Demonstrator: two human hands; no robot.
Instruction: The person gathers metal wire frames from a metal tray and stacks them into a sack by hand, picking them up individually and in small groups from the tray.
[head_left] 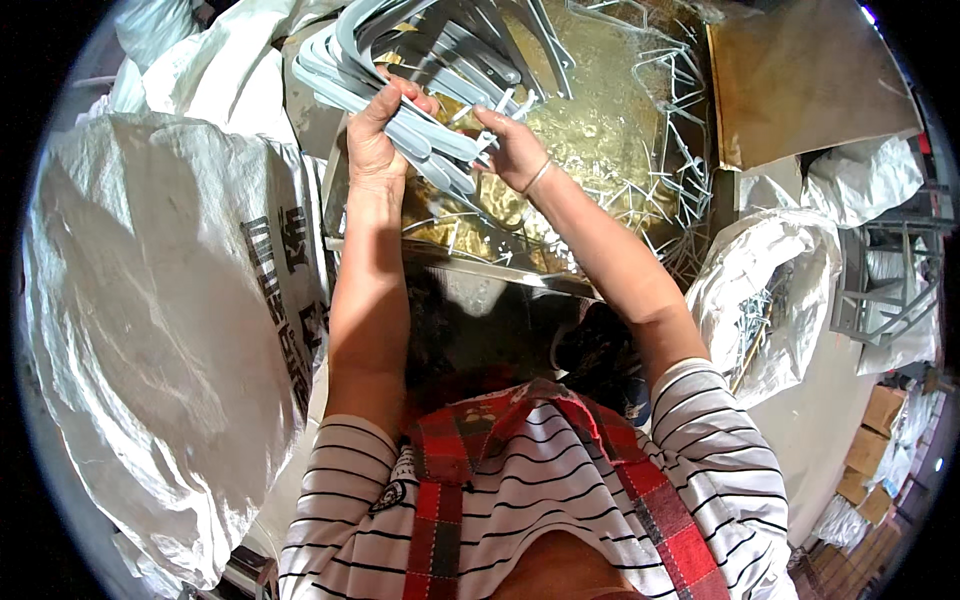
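Note:
A bundle of curved, light-grey plastic strips [430, 140] is held up over a metal-rimmed work table [590, 130]. My left hand [378, 140] is closed around the bundle, thumb on top and fingers reaching underneath. At the right-hand ends of the strips, my right hand [512, 150] is closed, thumb above and fingers partly hidden below. Small pale stubs stick out by its fingertips. More grey strips [480, 50] lie in a loose heap just beyond both hands, some bent into loops.
Thin branching plastic scraps [680, 150] pile along the table's right side. A big white woven sack [170, 300] stands at the left. On the right are an open white sack [770, 300] with thin scraps inside, a brown board [810, 90], a metal frame [890, 285] and cardboard boxes [870, 440].

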